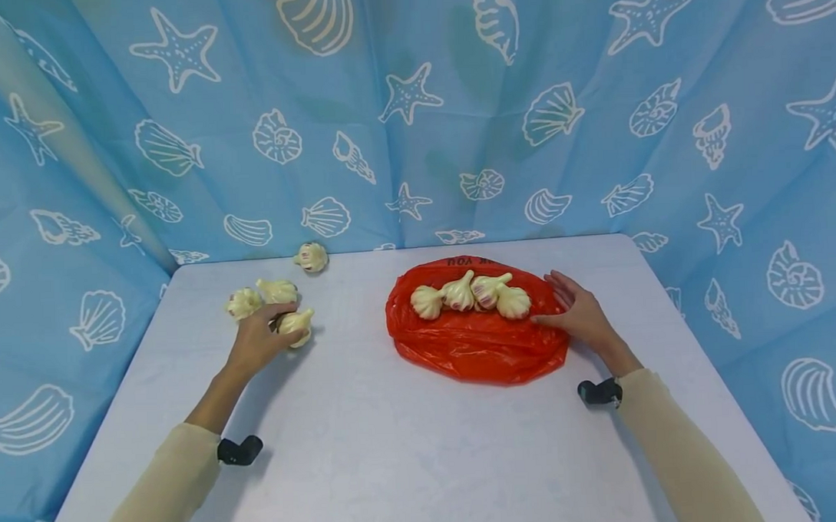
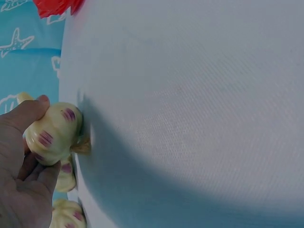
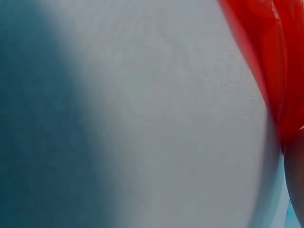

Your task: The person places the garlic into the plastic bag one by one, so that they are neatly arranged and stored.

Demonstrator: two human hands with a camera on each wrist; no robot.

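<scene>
Thumb and fingers of my left hand (image 1: pixel 258 342) grip a pale garlic bulb (image 1: pixel 294 327) with purple streaks at the left of the table. The left wrist view shows this bulb (image 2: pixel 53 130) between thumb and fingertips, its stub pointing toward the table. My right hand (image 1: pixel 580 317) rests against the right edge of a red plastic bag (image 1: pixel 473 359), thumb over the bag's side and fingers spread apart from it. Several garlic bulbs (image 1: pixel 458 292) sit in a row on the bag's middle. Only a strip of the bag (image 3: pixel 270 52) shows in the right wrist view.
Beside the left hand lie two more bulbs, one (image 1: pixel 243 303) at the left and one (image 1: pixel 278 290) behind. Another bulb (image 1: pixel 311 257) sits at the table's back edge. A blue shell-print curtain (image 1: pixel 414 153) surrounds the white table (image 1: pixel 411 453) at back and sides.
</scene>
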